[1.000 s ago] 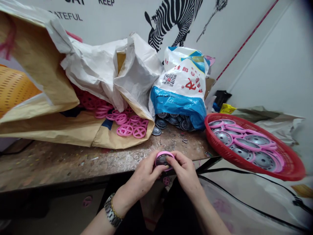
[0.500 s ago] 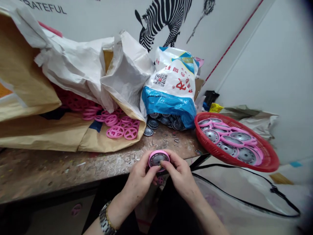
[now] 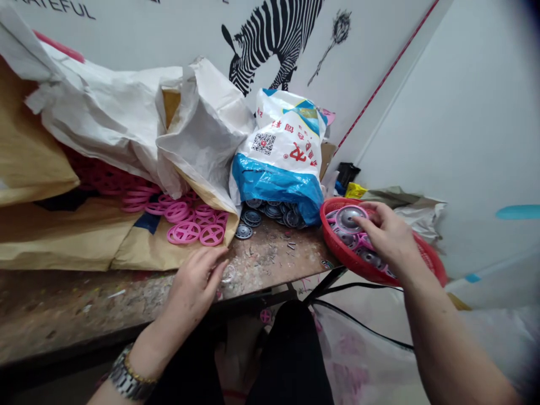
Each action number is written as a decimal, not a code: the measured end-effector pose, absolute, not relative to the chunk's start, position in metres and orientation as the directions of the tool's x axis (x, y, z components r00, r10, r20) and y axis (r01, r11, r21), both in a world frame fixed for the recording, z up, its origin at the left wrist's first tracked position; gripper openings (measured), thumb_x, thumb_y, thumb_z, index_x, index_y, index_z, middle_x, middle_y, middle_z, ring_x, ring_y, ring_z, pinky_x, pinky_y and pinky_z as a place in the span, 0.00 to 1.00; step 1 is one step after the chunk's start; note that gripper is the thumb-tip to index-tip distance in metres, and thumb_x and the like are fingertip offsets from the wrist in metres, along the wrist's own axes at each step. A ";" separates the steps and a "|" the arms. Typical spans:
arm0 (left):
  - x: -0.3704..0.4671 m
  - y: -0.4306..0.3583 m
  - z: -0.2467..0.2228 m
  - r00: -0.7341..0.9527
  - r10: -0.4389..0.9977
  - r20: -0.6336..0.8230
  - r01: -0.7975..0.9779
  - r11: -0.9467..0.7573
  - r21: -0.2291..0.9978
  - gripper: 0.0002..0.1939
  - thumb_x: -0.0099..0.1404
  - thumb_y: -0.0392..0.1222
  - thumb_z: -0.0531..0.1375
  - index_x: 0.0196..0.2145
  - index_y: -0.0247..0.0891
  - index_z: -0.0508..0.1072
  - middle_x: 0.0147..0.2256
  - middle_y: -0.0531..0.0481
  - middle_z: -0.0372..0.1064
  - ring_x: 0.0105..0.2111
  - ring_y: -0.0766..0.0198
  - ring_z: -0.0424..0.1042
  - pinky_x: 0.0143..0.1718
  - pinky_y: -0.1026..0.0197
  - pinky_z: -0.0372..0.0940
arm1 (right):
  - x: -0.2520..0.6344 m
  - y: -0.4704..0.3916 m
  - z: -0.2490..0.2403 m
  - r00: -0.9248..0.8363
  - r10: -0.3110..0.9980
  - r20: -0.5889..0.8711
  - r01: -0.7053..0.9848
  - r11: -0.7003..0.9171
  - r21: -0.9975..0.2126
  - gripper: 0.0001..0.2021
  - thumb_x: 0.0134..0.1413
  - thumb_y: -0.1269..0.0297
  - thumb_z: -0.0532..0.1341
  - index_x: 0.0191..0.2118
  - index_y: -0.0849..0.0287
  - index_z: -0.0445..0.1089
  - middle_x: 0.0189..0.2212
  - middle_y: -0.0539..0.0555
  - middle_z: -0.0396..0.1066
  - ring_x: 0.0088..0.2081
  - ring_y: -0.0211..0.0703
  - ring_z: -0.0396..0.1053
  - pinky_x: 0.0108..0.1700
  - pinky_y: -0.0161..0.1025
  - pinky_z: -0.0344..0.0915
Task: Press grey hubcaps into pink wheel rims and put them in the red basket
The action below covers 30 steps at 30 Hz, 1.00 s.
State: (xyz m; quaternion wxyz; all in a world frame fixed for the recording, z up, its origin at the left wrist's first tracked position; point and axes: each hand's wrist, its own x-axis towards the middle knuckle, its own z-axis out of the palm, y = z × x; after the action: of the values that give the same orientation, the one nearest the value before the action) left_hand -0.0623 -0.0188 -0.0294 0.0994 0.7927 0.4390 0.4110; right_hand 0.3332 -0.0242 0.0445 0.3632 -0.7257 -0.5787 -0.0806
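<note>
My right hand (image 3: 388, 236) is over the red plastic basket (image 3: 434, 270), its thumb and fingers closed on the edge of a pink-rimmed grey disc (image 3: 348, 220). More discs of this kind lie under it in the basket. My left hand (image 3: 196, 281) reaches over the bench edge with nothing visible in it, thumb and fingers apart. Just beyond its fingertips lie pink spoked rings (image 3: 211, 235), spilling from a large paper sack (image 3: 143, 247). Grey round discs (image 3: 244, 231) sit on the bench at the mouth of a blue and white bag (image 3: 278, 180).
The worn wooden bench (image 3: 139, 304) carries small scraps near its right end. A black strap (image 3: 363, 322) hangs below the basket, above a translucent bag (image 3: 358, 360) with pink things inside. Behind the bench stands a white wall (image 3: 169, 45) with a zebra picture.
Both hands were together on the pink-rimmed disc. My right hand has carried it right to the basket, while my left has let go and moved left towards the pink rings. The view has shifted slightly.
</note>
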 end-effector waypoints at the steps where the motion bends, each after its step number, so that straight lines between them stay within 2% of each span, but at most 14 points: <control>1: -0.067 -0.013 -0.030 0.289 0.762 0.580 0.647 -0.602 0.468 0.15 0.72 0.45 0.52 0.48 0.35 0.74 0.45 0.40 0.75 0.47 0.51 0.72 0.51 0.50 0.65 | 0.337 -0.021 0.044 0.328 0.800 0.503 0.908 -0.120 -0.401 0.22 0.57 0.50 0.61 0.52 0.56 0.73 0.35 0.58 0.78 0.37 0.54 0.75 0.40 0.49 0.68; 3: -0.077 -0.003 -0.033 0.300 0.750 0.590 0.719 -0.584 0.376 0.16 0.72 0.44 0.51 0.49 0.34 0.73 0.44 0.39 0.75 0.46 0.50 0.72 0.50 0.49 0.66 | 0.336 -0.019 0.042 0.303 0.826 0.475 0.936 -0.165 -0.310 0.22 0.57 0.50 0.60 0.52 0.57 0.73 0.40 0.61 0.78 0.42 0.59 0.74 0.45 0.52 0.67; 6: -0.089 0.011 -0.037 0.307 0.770 0.559 0.822 -0.511 0.253 0.18 0.71 0.45 0.51 0.51 0.32 0.72 0.45 0.36 0.73 0.46 0.46 0.70 0.51 0.46 0.65 | 0.322 -0.020 0.038 0.173 0.798 0.577 0.975 -0.055 -0.216 0.18 0.60 0.55 0.57 0.49 0.60 0.75 0.45 0.64 0.77 0.48 0.60 0.73 0.52 0.54 0.65; 9: -0.097 0.024 -0.038 0.318 0.805 0.502 0.891 -0.435 0.133 0.20 0.71 0.46 0.52 0.53 0.32 0.70 0.48 0.34 0.72 0.48 0.44 0.68 0.52 0.45 0.63 | 0.296 -0.024 0.035 0.063 0.738 0.672 0.961 0.138 -0.241 0.14 0.61 0.60 0.56 0.45 0.57 0.75 0.46 0.61 0.77 0.49 0.56 0.72 0.55 0.53 0.64; 12: -0.097 0.036 -0.036 0.326 0.836 0.441 0.922 -0.384 0.047 0.22 0.71 0.48 0.53 0.54 0.31 0.70 0.47 0.33 0.71 0.48 0.44 0.67 0.52 0.46 0.62 | 0.264 -0.027 0.030 -0.031 0.731 0.682 0.908 0.306 -0.287 0.11 0.63 0.62 0.56 0.44 0.54 0.75 0.45 0.58 0.77 0.49 0.53 0.72 0.55 0.52 0.64; 16: -0.091 0.049 -0.035 0.318 0.892 0.323 0.940 -0.342 0.018 0.21 0.70 0.51 0.56 0.51 0.32 0.73 0.46 0.34 0.72 0.49 0.43 0.67 0.50 0.48 0.62 | 0.221 -0.020 0.015 -0.149 0.790 0.594 0.849 0.410 -0.333 0.10 0.64 0.64 0.57 0.44 0.53 0.75 0.45 0.57 0.77 0.48 0.52 0.72 0.53 0.50 0.65; 19: -0.086 0.052 -0.033 0.291 0.921 0.258 0.953 -0.303 0.007 0.19 0.70 0.52 0.56 0.47 0.35 0.76 0.45 0.35 0.72 0.50 0.42 0.67 0.47 0.50 0.62 | 0.195 -0.004 0.001 -0.213 0.867 0.451 0.881 0.370 -0.295 0.11 0.65 0.66 0.57 0.46 0.55 0.75 0.46 0.58 0.77 0.49 0.52 0.71 0.53 0.47 0.65; 22: -0.081 0.050 -0.029 0.274 0.927 0.255 0.958 -0.286 0.011 0.18 0.69 0.52 0.57 0.46 0.36 0.77 0.45 0.35 0.73 0.50 0.42 0.66 0.45 0.49 0.61 | 0.172 0.015 -0.010 -0.253 0.906 0.338 0.908 0.343 -0.240 0.12 0.65 0.66 0.57 0.49 0.58 0.75 0.46 0.59 0.77 0.48 0.51 0.71 0.52 0.45 0.66; 25: -0.078 0.048 -0.027 0.277 0.923 0.269 0.958 -0.288 0.002 0.17 0.69 0.51 0.58 0.44 0.36 0.78 0.45 0.35 0.74 0.50 0.42 0.67 0.44 0.49 0.61 | 0.150 0.034 -0.018 -0.293 0.906 0.304 0.910 0.362 -0.201 0.11 0.65 0.64 0.59 0.49 0.57 0.75 0.47 0.59 0.76 0.49 0.52 0.70 0.50 0.44 0.66; 30: -0.081 0.045 -0.026 0.285 0.912 0.296 0.956 -0.293 -0.020 0.15 0.72 0.47 0.54 0.40 0.36 0.78 0.41 0.37 0.76 0.47 0.46 0.69 0.43 0.51 0.60 | 0.125 0.055 -0.030 -0.300 0.916 0.266 0.930 0.343 -0.133 0.09 0.63 0.62 0.60 0.43 0.59 0.76 0.46 0.61 0.76 0.49 0.54 0.68 0.45 0.44 0.65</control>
State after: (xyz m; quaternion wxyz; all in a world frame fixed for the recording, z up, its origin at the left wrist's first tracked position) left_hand -0.0810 0.0447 -0.0255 -0.0970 0.7957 0.5867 0.1147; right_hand 0.1249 0.0551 -0.0302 0.1484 -0.5728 -0.8058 -0.0231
